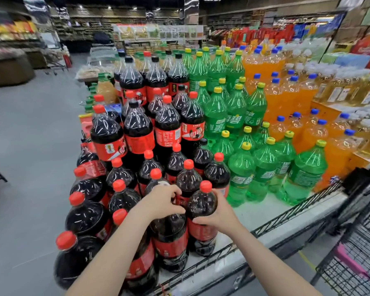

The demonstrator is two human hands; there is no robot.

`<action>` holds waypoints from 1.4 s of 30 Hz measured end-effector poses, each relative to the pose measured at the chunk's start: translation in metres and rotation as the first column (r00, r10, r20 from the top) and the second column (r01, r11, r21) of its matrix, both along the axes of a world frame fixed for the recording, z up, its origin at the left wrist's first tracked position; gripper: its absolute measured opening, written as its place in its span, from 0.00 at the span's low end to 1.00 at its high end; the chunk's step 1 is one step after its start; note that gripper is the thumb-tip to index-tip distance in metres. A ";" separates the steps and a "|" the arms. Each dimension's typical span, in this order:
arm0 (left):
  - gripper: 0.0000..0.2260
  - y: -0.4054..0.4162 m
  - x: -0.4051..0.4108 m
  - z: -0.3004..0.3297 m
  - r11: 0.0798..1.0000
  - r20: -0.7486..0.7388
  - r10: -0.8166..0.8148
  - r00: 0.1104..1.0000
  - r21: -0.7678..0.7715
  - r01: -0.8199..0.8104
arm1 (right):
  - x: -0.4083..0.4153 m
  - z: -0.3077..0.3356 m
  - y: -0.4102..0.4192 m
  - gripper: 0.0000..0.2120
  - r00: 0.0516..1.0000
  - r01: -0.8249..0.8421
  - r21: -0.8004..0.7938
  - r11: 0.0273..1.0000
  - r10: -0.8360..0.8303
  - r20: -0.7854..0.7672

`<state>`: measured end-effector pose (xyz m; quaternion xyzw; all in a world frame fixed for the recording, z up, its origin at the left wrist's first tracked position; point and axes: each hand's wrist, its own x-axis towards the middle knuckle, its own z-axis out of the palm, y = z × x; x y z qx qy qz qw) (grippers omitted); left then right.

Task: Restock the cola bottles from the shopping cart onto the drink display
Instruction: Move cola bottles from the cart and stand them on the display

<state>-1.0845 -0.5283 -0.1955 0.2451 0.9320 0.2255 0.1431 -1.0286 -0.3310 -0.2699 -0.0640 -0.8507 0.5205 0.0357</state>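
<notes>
Large cola bottles with red caps and red labels fill the left side of the tiered drink display (271,212). My left hand (163,200) grips the top of a front-row cola bottle (170,244), covering its cap. Right beside it stands another cola bottle (202,207) with its red cap showing; my right hand (219,212) holds its shoulder from the right, thumb across the front. Both bottles stand upright on the display's white lowest shelf. The black wire shopping cart (357,259) is at the lower right; no bottles show inside it.
Green lemon-lime bottles (241,174) stand just right of the cola, then orange soda (286,92) and pale yellow drinks farther right. A low black wire rail (286,218) edges the shelf front. Grey aisle floor (26,146) lies to the left, with store shelving beyond.
</notes>
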 end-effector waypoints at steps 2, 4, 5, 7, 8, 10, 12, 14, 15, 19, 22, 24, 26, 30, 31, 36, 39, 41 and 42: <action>0.16 -0.002 0.005 -0.007 0.999 -0.079 0.039 0.996 0.012 -0.038 | 0.001 0.000 -0.002 0.43 0.999 0.026 0.063 0.998 -0.028 0.024; 0.11 -0.002 0.005 -0.011 0.997 -0.138 0.076 0.988 0.038 -0.071 | 0.002 0.000 -0.007 0.44 0.998 0.052 0.125 0.991 -0.056 0.036; 0.10 -0.002 0.005 -0.011 0.997 -0.152 0.079 0.985 0.037 -0.074 | 0.002 0.000 -0.009 0.46 0.997 0.065 0.147 0.987 -0.072 0.038; 0.09 -0.002 0.004 -0.013 0.996 -0.166 0.080 0.983 0.039 -0.074 | 0.002 0.000 -0.011 0.48 0.994 0.098 0.164 0.982 -0.105 0.035; 0.09 -0.002 0.003 -0.015 0.996 -0.168 0.084 0.982 0.044 -0.078 | 0.002 0.000 -0.010 0.48 0.993 0.109 0.162 0.981 -0.116 0.034; 0.09 -0.002 0.002 -0.016 0.997 -0.179 0.078 0.981 0.034 -0.073 | 0.003 0.002 -0.009 0.49 0.991 0.116 0.166 0.979 -0.126 0.049; 0.09 -0.001 0.001 -0.017 0.998 -0.187 0.061 0.980 0.021 -0.058 | 0.002 0.001 -0.008 0.47 0.992 0.097 0.177 0.979 -0.109 0.057; 0.09 0.000 0.001 -0.016 0.999 -0.183 0.054 0.982 0.014 -0.052 | 0.003 0.002 -0.008 0.43 0.994 0.078 0.162 0.984 -0.089 0.056; 0.10 0.000 0.001 -0.016 0.999 -0.181 0.051 0.982 0.008 -0.050 | 0.003 0.004 -0.008 0.43 0.994 0.072 0.153 0.986 -0.082 0.065; 0.16 -0.002 0.005 -0.010 0.999 -0.165 0.028 0.986 -0.012 -0.031 | 0.007 0.018 -0.006 0.49 0.988 -0.024 0.110 0.994 0.007 0.153; 0.23 -0.006 0.010 -0.002 1.000 -0.146 0.004 0.989 0.024 0.000 | 0.010 0.034 0.003 0.62 0.978 -0.089 0.174 0.981 0.052 0.203; 0.22 -0.010 0.012 0.004 0.996 -0.179 -0.014 0.984 0.088 0.030 | 0.023 0.055 0.003 0.57 0.976 -0.094 0.202 0.975 0.051 0.210; 0.20 -0.013 0.014 0.012 0.982 -0.251 -0.067 0.966 0.153 0.108 | 0.041 0.074 0.000 0.48 0.975 -0.083 0.231 0.969 0.031 0.221; 0.18 -0.013 0.028 0.022 0.934 -0.371 -0.183 0.911 0.224 0.279 | 0.077 0.088 -0.007 0.39 0.980 -0.022 0.303 0.953 -0.039 0.194; 0.17 -0.014 0.033 0.023 0.921 -0.384 -0.208 0.900 0.233 0.313 | 0.087 0.089 -0.012 0.37 0.981 -0.013 0.304 0.953 -0.046 0.189; 0.15 -0.036 0.072 0.021 0.877 -0.475 -0.273 0.837 0.235 0.419 | 0.127 0.098 -0.043 0.34 0.986 -0.034 0.355 0.934 -0.027 0.166; 0.14 -0.072 0.104 0.020 0.887 -0.494 -0.238 0.836 0.240 0.394 | 0.149 0.105 -0.067 0.33 0.992 -0.077 0.395 0.915 0.030 0.125; 0.13 -0.105 0.127 0.014 0.905 -0.483 -0.185 0.856 0.256 0.340 | 0.164 0.106 -0.085 0.32 0.991 -0.118 0.400 0.909 0.084 0.103; 0.13 -0.122 0.140 0.009 0.914 -0.469 -0.149 0.871 0.270 0.302 | 0.173 0.104 -0.095 0.31 0.989 -0.144 0.400 0.905 0.117 0.091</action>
